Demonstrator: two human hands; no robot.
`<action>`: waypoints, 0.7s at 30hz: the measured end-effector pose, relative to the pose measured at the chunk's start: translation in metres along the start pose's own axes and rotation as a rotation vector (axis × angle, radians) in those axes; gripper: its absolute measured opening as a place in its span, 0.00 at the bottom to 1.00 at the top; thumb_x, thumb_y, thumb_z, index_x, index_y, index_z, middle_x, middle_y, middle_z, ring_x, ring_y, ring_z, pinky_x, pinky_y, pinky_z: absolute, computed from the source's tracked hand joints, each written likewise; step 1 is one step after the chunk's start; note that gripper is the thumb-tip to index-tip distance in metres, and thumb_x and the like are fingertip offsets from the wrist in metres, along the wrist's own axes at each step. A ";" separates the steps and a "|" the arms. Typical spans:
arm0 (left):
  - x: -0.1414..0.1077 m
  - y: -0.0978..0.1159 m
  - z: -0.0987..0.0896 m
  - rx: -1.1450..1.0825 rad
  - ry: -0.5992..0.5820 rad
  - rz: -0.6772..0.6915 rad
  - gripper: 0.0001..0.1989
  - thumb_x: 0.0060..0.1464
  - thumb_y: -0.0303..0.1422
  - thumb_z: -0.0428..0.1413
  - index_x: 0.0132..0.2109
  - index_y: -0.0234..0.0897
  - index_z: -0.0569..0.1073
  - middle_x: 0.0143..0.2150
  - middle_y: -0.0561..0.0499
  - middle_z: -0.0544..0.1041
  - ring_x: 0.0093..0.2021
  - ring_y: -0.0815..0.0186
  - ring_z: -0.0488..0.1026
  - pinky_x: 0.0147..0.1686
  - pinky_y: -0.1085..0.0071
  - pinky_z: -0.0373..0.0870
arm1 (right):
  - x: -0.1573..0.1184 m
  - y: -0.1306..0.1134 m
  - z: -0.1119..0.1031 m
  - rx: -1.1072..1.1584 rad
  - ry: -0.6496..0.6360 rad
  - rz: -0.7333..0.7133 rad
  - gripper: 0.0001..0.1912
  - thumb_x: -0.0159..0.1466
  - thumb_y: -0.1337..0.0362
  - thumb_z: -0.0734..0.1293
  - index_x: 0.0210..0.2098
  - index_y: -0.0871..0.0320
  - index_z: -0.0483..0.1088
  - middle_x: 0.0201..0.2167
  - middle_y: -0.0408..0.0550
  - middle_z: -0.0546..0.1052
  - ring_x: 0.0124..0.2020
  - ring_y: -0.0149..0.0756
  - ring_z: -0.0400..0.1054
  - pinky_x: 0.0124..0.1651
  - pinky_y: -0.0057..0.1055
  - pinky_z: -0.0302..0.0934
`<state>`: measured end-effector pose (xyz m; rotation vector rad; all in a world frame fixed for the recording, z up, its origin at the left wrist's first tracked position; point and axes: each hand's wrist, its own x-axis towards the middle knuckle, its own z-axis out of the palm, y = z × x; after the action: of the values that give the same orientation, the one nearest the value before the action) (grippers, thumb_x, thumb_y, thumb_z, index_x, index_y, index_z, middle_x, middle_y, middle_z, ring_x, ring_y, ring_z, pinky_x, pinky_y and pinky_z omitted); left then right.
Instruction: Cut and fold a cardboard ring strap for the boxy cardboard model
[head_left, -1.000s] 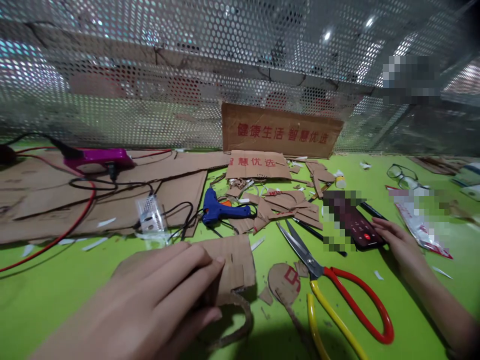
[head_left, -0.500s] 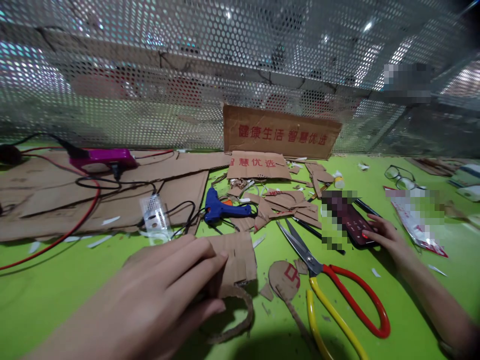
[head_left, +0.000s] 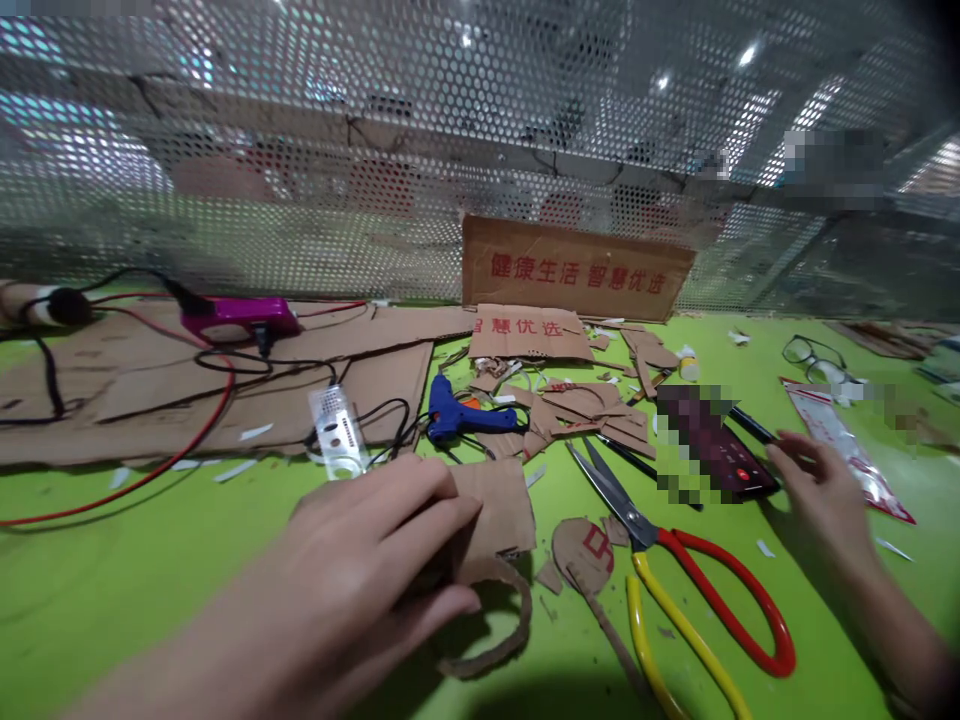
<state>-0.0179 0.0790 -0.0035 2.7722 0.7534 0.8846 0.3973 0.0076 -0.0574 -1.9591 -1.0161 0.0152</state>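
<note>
My left hand (head_left: 382, 570) is closed around a small cardboard piece (head_left: 499, 505) that has a curled cardboard strip (head_left: 517, 640) looping from its lower side. Part of that piece is hidden under the fingers. Over the table at the right, my right hand (head_left: 825, 490) is empty, fingers loosely bent and apart, just beside the right edge of a smartphone (head_left: 727, 450). Its lit screen is partly blurred out and shows a red button. Between the hands lie scissors (head_left: 637, 525) with one red and one yellow handle, blades slightly apart, and a round cardboard disc (head_left: 581, 560) with a strip on it.
Behind the left hand lies a blue glue gun (head_left: 469, 418) with a black cord. A purple power strip (head_left: 240, 320) rests on large cardboard sheets (head_left: 157, 400). Cardboard scraps (head_left: 592, 410), glasses (head_left: 814, 358) and a plastic packet (head_left: 847, 450) lie farther back, before a perforated metal screen (head_left: 337, 200).
My right hand has drawn back from the phone's screen to its right side, and the screen's content has changed. My left hand keeps its hold. The whole view has shifted slightly.
</note>
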 end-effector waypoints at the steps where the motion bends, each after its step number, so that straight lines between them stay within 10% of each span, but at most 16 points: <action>1: -0.001 0.001 -0.002 0.010 -0.012 0.007 0.11 0.59 0.37 0.52 0.46 0.38 0.72 0.37 0.48 0.74 0.30 0.66 0.70 0.26 0.73 0.67 | -0.010 -0.014 -0.001 -0.017 0.059 -0.016 0.14 0.59 0.55 0.66 0.41 0.57 0.69 0.37 0.53 0.73 0.36 0.42 0.69 0.37 0.38 0.64; 4: -0.003 0.007 -0.006 0.034 -0.061 0.024 0.12 0.62 0.37 0.48 0.48 0.36 0.69 0.38 0.47 0.74 0.33 0.64 0.70 0.30 0.70 0.68 | -0.051 -0.070 0.006 0.004 0.063 -0.179 0.06 0.61 0.61 0.65 0.38 0.51 0.71 0.36 0.47 0.75 0.37 0.37 0.70 0.44 0.34 0.64; 8: -0.005 0.015 -0.006 0.059 -0.019 0.051 0.08 0.62 0.33 0.48 0.45 0.34 0.66 0.37 0.47 0.75 0.33 0.63 0.70 0.31 0.68 0.67 | -0.104 -0.147 0.034 0.084 -0.463 -0.860 0.14 0.60 0.65 0.66 0.47 0.50 0.68 0.40 0.45 0.75 0.40 0.34 0.71 0.42 0.28 0.67; 13: -0.007 0.015 -0.005 -0.039 -0.012 0.010 0.09 0.61 0.31 0.51 0.48 0.36 0.64 0.41 0.48 0.76 0.37 0.64 0.69 0.35 0.70 0.66 | -0.124 -0.188 0.063 0.215 -0.662 -0.908 0.17 0.62 0.68 0.65 0.51 0.58 0.65 0.44 0.49 0.72 0.45 0.32 0.68 0.47 0.27 0.66; 21: -0.006 0.020 -0.008 -0.126 0.023 -0.064 0.07 0.59 0.28 0.53 0.45 0.37 0.66 0.37 0.52 0.76 0.33 0.67 0.70 0.33 0.72 0.65 | -0.119 -0.191 0.062 0.271 -0.635 -0.852 0.11 0.61 0.72 0.65 0.44 0.59 0.70 0.39 0.47 0.73 0.40 0.30 0.68 0.44 0.24 0.64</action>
<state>-0.0181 0.0582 0.0056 2.6183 0.7578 0.9200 0.1712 0.0222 0.0004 -1.1567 -2.0752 0.2958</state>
